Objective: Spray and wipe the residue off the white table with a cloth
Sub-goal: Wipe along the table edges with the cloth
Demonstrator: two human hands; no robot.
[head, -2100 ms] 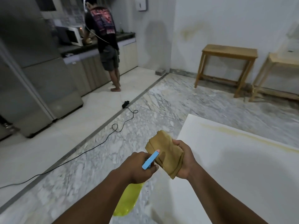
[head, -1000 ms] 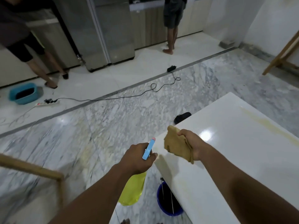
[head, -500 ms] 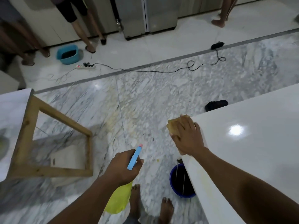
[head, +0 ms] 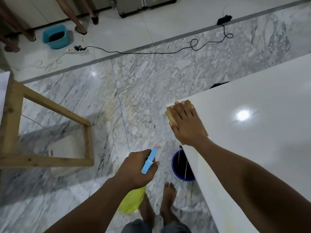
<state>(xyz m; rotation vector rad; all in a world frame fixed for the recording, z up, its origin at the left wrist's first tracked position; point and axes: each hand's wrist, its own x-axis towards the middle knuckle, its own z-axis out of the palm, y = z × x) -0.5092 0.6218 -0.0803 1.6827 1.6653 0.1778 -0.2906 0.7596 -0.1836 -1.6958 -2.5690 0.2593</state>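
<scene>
here the soft, limp cloth (head: 170, 115) lies flat under the pressing right hand (head: 186, 125) on the table (head: 252, 148); left hand (head: 136, 169) grips the light bottle (head: 133, 201).

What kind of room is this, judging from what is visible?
Likely a kitchen or dining area: what looks like a fridge's steel base stands beside cabinets at the far wall, the floor is polished marble tile, and a white table stands nearby.

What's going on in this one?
A person is wiping a white table. The right hand presses a tan cloth flat on the table's corner, fingers straight. The left hand grips a yellow spray bottle beside the table, above the floor. Faint yellowish residue shows along the near edge.
</scene>
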